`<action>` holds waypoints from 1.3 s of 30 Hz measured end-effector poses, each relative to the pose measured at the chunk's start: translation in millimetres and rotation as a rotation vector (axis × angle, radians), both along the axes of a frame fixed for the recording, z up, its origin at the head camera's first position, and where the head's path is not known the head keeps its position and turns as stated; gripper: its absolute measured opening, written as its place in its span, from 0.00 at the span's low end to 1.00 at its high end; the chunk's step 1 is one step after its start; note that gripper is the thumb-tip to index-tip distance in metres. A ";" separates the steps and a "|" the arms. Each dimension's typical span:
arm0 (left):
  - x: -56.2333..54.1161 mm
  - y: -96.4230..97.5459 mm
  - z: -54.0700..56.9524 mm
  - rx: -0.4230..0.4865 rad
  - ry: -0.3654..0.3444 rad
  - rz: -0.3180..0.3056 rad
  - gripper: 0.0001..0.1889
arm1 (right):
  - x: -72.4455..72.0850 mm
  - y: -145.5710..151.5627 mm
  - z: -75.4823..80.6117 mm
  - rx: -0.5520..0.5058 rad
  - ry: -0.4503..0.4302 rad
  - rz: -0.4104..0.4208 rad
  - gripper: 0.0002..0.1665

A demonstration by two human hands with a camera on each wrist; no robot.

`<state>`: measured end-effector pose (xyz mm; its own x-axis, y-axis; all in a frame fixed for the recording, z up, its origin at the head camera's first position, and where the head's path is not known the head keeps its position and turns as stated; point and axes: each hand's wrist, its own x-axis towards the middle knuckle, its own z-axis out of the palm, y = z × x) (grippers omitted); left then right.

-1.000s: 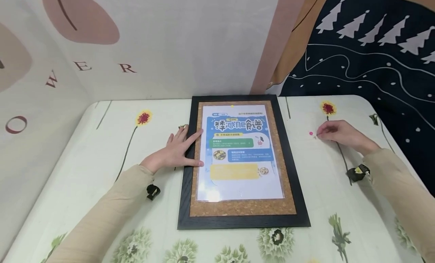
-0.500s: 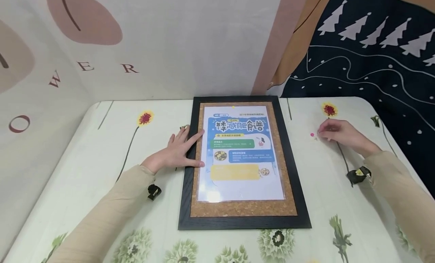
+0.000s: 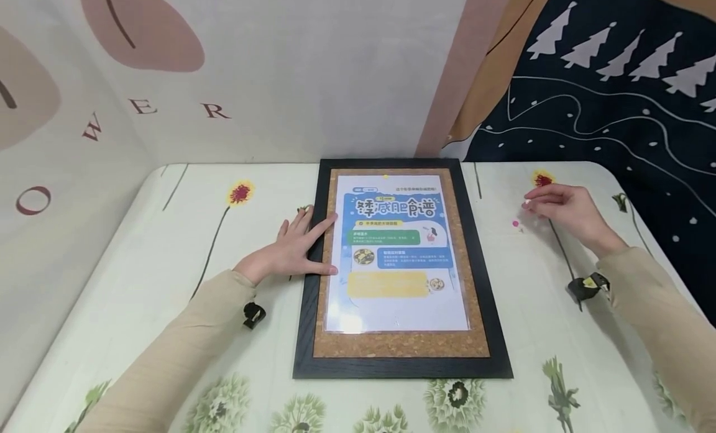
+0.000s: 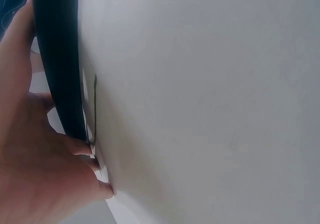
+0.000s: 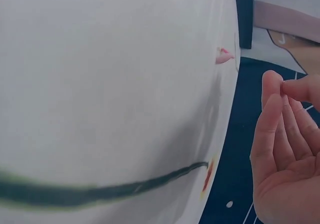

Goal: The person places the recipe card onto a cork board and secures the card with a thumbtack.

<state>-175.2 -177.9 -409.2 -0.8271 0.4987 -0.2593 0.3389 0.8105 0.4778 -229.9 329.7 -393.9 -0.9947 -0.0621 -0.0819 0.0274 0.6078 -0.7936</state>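
Note:
A black-framed cork board (image 3: 403, 345) lies on the table, bearing a printed sheet (image 3: 391, 315) with blue, green and yellow blocks. At the sheet's top edge sits a yellow push pin (image 3: 385, 176). My left hand (image 3: 282, 250) rests spread across the board's left edge, thumb and index fingertip over the frame; the left wrist view shows the frame's side (image 4: 60, 59) by the fingers. Right of the board, my right hand (image 3: 567, 212) is raised, thumb and index pinching a tiny pale push pin, mostly hidden. Below its fingertips lie a pink push pin (image 3: 515, 223) and a paler speck.
A light floral cloth (image 3: 168, 259) covers the table. Behind it hang a pale printed curtain (image 3: 313, 72) and a dark cloth with white trees (image 3: 604, 110). Black wrist-worn devices show at the left wrist (image 3: 254, 315) and right wrist (image 3: 584, 288).
My right hand has lifted from the table surface beside the pink push pin, a small pale pin now between its fingertips. My left hand stays on the frame.

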 end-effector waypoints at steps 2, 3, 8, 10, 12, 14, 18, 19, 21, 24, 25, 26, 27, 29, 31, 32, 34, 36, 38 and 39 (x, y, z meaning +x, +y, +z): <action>-0.3 0.1 -0.1 -0.002 0.000 0.000 0.55 | 0.1 -2.0 1.2 -0.015 0.025 0.005 0.20; -0.4 0.3 -0.1 -0.004 0.000 0.000 0.54 | -0.2 -3.1 1.7 -0.025 0.032 0.007 0.19; -0.9 0.8 -0.6 -0.005 -0.001 -0.002 0.55 | -2.3 -10.8 5.0 -0.090 0.030 0.061 0.17; -1.0 1.0 -0.5 -0.002 -0.001 -0.002 0.55 | -3.0 -15.0 7.0 -0.103 0.011 0.083 0.16; -0.9 0.9 -0.4 -0.002 -0.001 -0.002 0.55 | -3.8 -19.6 9.1 -0.097 -0.006 0.097 0.15; -1.1 0.7 -0.6 -0.004 -0.001 -0.002 0.55 | -5.1 -24.2 10.5 -0.099 -0.011 0.117 0.13; -1.3 0.2 -1.2 -0.003 -0.001 -0.002 0.55 | -8.1 -33.9 11.9 -0.111 0.000 0.159 0.09; -1.5 0.1 -1.5 -0.005 0.000 -0.002 0.55 | -9.0 -36.4 12.1 -0.117 0.003 0.168 0.09; -1.4 -0.1 -1.5 -0.003 -0.001 -0.002 0.55 | -10.3 -41.2 12.7 -0.120 0.003 0.180 0.08; -1.5 -0.1 -1.6 -0.003 0.000 -0.004 0.55 | -12.1 -47.8 13.9 -0.119 -0.005 0.198 0.09; -1.5 0.0 -1.4 -0.008 -0.001 -0.003 0.55 | -12.6 -49.9 14.5 -0.112 -0.007 0.207 0.09; -1.4 0.0 -1.2 -0.008 0.000 -0.004 0.55 | -13.3 -52.0 14.9 -0.107 -0.008 0.218 0.09; -1.6 0.0 -1.3 -0.010 -0.002 -0.004 0.55 | -14.0 -54.2 15.4 -0.102 -0.013 0.229 0.09; -1.5 0.4 -0.9 -0.015 -0.005 -0.002 0.55 | -15.1 -58.6 16.4 -0.093 -0.018 0.249 0.10; -1.5 0.6 -0.6 -0.018 -0.006 0.001 0.55 | -16.3 -63.1 17.3 -0.084 -0.028 0.266 0.11; -1.7 0.6 -0.5 -0.016 -0.007 0.001 0.55 | -16.9 -65.4 17.6 -0.081 -0.031 0.272 0.11; -1.8 0.5 -0.4 -0.014 -0.009 0.001 0.55 | -18.1 -69.5 18.2 -0.072 -0.037 0.280 0.11; -1.2 0.0 -0.1 -0.012 -0.007 0.002 0.55 | -18.9 -73.4 18.7 -0.068 -0.041 0.287 0.11; -1.2 -0.2 0.2 -0.013 -0.010 0.003 0.55 | -19.6 -77.2 19.7 -0.061 -0.045 0.289 0.12; -1.1 -0.3 0.2 -0.013 -0.010 0.003 0.55 | -19.9 -79.1 20.2 -0.060 -0.049 0.289 0.12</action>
